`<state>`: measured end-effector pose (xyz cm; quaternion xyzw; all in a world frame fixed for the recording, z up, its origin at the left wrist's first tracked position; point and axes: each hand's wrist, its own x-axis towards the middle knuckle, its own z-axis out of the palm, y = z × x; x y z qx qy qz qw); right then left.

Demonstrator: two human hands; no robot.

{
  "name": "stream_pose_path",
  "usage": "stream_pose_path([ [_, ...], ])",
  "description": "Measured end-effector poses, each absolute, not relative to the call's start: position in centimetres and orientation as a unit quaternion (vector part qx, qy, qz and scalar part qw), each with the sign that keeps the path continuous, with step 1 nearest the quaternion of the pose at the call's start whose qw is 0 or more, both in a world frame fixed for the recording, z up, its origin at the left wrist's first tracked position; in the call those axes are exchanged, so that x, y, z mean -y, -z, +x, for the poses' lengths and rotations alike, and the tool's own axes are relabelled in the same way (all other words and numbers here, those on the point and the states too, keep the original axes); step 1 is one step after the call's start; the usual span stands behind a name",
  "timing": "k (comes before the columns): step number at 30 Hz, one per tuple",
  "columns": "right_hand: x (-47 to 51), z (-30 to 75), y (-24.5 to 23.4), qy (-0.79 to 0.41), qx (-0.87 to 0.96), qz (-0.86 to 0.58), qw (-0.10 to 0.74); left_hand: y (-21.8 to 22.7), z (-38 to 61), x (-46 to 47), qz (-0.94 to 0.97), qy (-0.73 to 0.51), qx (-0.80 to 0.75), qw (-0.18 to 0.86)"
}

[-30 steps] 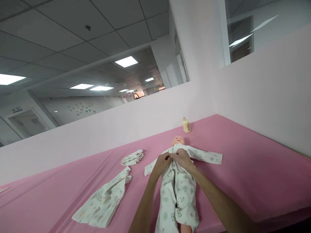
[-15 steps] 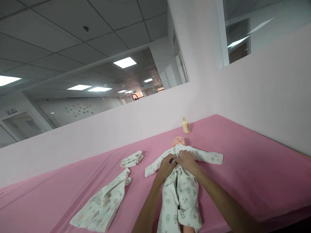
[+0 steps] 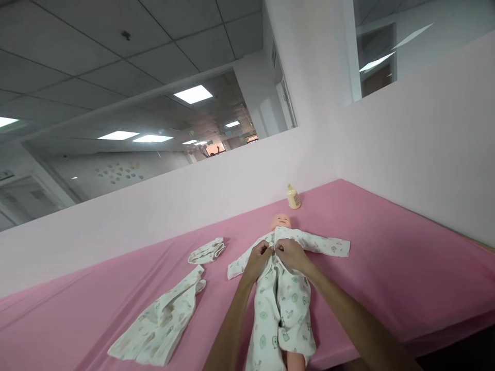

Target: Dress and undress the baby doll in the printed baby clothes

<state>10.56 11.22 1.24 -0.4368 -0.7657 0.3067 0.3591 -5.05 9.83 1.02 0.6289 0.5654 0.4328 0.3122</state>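
Note:
A baby doll (image 3: 282,221) lies on its back, dressed in a white baby jacket (image 3: 327,244) printed with small figures, its sleeves spread to both sides. Patterned white trousers (image 3: 296,304) cover the legs, and one bare leg end shows at the bottom. At the chest, my left hand (image 3: 260,258) pinches one front edge of the jacket. Close beside it, my right hand (image 3: 291,253) grips the other front edge, with its fingers curled. The fingertips of both hands nearly meet over the front opening. Whatever fastener lies between them is too small to make out.
Left of the doll, a folded patterned cloth (image 3: 207,251) and a spread white garment (image 3: 160,322) lie on the pink sheet (image 3: 386,268). A cream-coloured bottle (image 3: 293,197) stands beyond the doll's head. A white wall (image 3: 216,185) with windows borders the far side.
The view has shifted slightly. Both hands stay at the jacket's chest, their fingers moved a little along the front edges and slightly closer to the neck.

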Motion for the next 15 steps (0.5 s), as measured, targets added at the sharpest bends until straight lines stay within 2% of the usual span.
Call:
stream_pose_path([
  [5, -12.5, 11.9, -0.7, -0.245, 0.688, -0.547, 0.409, -1.6, -7.1, -9.8, 0.587, -0.474, -0.603, 0.262],
  [9, -14.9, 19.0, 0.4, -0.232, 0.590, -0.652, 0.417, -1.9, -12.7, -9.0, 0.559, -0.424, -0.710, 0.058],
  [10, -15.3, 21.3, 0.9, -0.215, 0.571, -0.685, 0.398, -1.9, -14.3, -8.8, 0.539, -0.397, -0.743, 0.003],
  [12, -15.9, 25.3, 2.0, -0.193, 0.564, -0.735, 0.323, -1.5, -17.2, -8.5, 0.499, -0.319, -0.804, -0.043],
  [13, -15.9, 26.8, 2.5, -0.183, 0.575, -0.748, 0.276, -1.2, -18.2, -8.5, 0.489, -0.286, -0.823, -0.036],
  [15, -15.7, 28.1, 3.2, -0.169, 0.586, -0.757, 0.237, -0.6, -19.4, -9.0, 0.502, -0.269, -0.822, 0.016],
])
